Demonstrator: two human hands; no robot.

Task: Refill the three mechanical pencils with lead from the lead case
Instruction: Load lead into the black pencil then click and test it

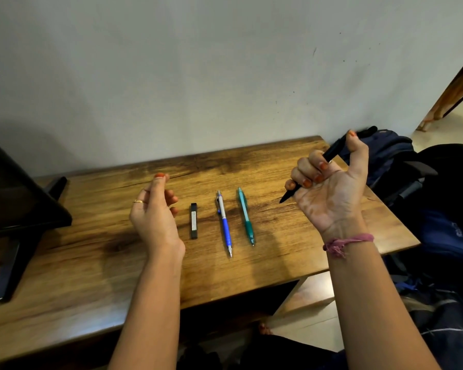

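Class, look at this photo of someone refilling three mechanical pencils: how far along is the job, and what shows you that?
Nothing looks done yet. The lead case lies closed on the table, untouched. In hand: the right hand grips the black pencil above the table, while the left hand hovers open beside the case. Still left: the blue pencil and green pencil lie side by side; whether any holds fresh lead cannot be seen.

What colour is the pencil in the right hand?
Black: the pencil gripped in the right hand, seen in the head view.
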